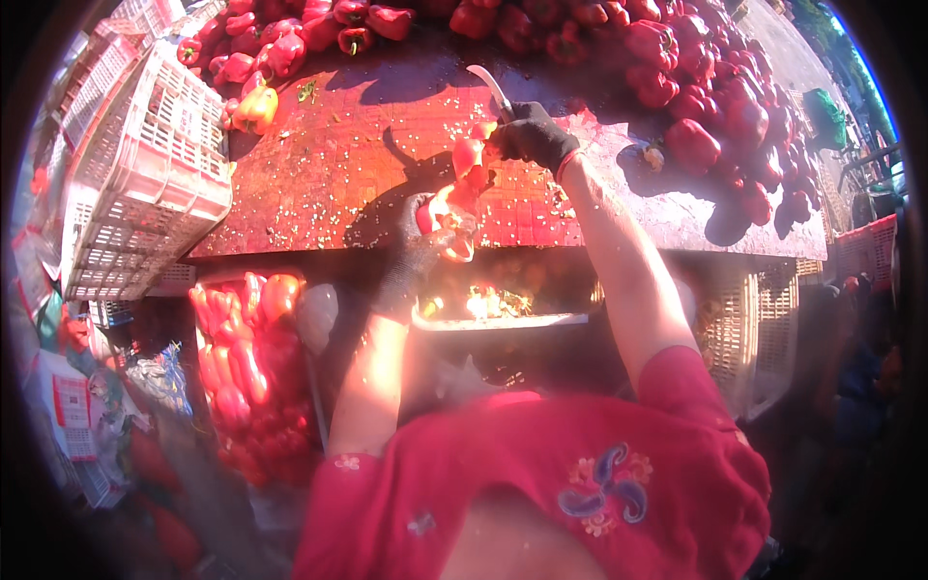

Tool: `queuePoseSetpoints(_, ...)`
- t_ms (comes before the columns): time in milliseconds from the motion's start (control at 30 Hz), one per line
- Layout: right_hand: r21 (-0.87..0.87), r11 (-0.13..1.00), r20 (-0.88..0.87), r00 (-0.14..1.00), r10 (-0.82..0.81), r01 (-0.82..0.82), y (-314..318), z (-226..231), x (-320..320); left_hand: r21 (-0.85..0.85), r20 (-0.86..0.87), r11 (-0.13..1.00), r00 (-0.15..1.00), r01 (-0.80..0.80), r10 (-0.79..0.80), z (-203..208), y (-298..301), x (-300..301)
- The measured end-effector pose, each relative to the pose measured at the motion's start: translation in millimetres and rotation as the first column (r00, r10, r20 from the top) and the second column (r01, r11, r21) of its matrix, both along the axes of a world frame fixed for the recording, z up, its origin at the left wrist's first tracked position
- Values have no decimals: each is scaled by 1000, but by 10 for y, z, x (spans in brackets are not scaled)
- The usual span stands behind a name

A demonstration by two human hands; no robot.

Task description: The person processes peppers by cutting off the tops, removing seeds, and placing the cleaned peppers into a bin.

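Note:
My left hand (410,235), in a dark glove, is wrapped round a cut-open red bell pepper (450,208) just above the table's near edge. Its pale inside faces up in the sun. In my right hand (537,137), also gloved in black, is a small knife (489,85) with a curved blade pointing up and away to the left. Red pepper flesh (468,157) also shows right beside the fingers of that hand; whether they grip it, I cannot tell.
Whole red peppers lie heaped along the far side (691,145) of the seed-strewn table (319,188). White plastic crates (159,164) are stacked at left. Below the edge, a crate holds red pepper pieces (242,358), and a pale-rimmed container (503,322) holds scraps. Another crate (759,333) stands at right.

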State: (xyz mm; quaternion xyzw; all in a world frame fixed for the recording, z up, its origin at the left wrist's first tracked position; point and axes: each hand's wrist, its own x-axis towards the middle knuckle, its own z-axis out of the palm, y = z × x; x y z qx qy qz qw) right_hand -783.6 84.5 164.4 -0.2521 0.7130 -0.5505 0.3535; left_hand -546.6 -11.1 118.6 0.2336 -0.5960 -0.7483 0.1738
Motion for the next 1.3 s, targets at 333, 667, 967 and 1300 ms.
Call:
queuePoseSetpoints(333,-73,989,-387,917,93,-131,61,-354,940,180,-221,973,957,-148,186,-621,-134,-230)
queuePoseSetpoints(667,-191,979,-67,996,54,-66,141,-418,1021,179,-11,984,1000,-8,10,-247,-237,-315)
queuePoseSetpoints(967,-454,886,340,938,72,97,44,-695,1079,342,-91,935,987,-92,130,-277,-251,-106)
queuePoseSetpoints(1300,-250,879,793,607,-56,407,109,-660,1225,-620,-37,774,990,-129,136,-921,-376,129)
